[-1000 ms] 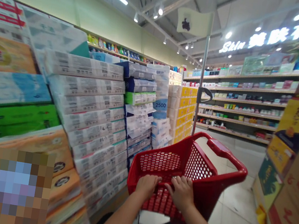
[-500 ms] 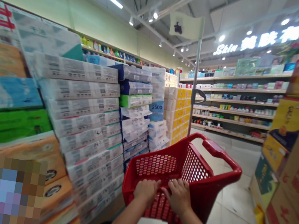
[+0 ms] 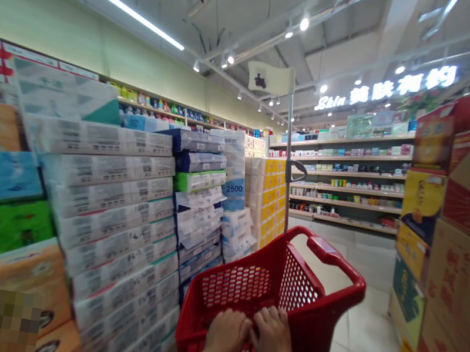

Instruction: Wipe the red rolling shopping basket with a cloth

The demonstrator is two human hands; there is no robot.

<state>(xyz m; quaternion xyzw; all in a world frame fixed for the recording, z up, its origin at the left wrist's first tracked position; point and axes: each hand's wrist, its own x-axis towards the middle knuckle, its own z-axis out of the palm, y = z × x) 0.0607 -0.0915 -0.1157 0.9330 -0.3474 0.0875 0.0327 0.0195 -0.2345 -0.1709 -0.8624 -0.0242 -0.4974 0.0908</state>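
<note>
From here I've got left hand and right hand gripping the red perforated plastic shopping cart nearside, equally close; it extends far-right

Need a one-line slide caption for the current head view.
Left hand and right hand curled over the near edge of a red shopping cart, stacked white packs alongside, stocked shelves beyond.

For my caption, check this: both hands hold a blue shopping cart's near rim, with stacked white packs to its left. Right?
Not blue: the head view shows a red shopping cart. The left hand and right hand do hold its near rim, with stacked white packs to its left.
</note>
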